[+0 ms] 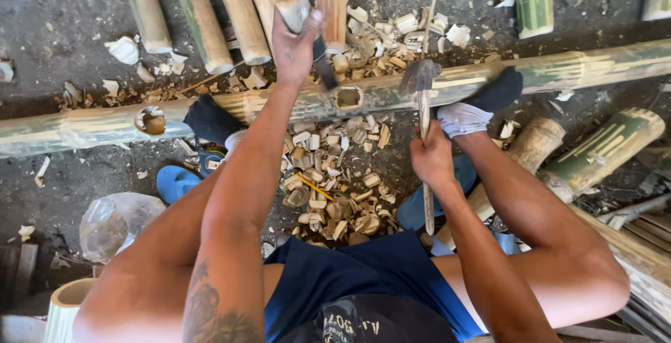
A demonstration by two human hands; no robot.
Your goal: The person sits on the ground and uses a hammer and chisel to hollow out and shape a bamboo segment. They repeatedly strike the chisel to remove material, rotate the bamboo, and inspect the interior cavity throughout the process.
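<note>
Dark ground (63, 28), littered with bamboo chips (335, 189). One long bamboo pole (91, 125) lies crosswise, left to right, two sock-clad feet pressing on it. One rectangular hole (349, 97) cut in pole, midway between hands. Four cut bamboo lengths (199, 15) lie beyond pole, ends toward it. Right hand (432, 158) wrapped round chisel (423, 84), blade on pole just right of hole, shaft pointing back toward body. Left hand (293, 46) fisted on mallet (297, 4), raised above pole, left of hole.
</note>
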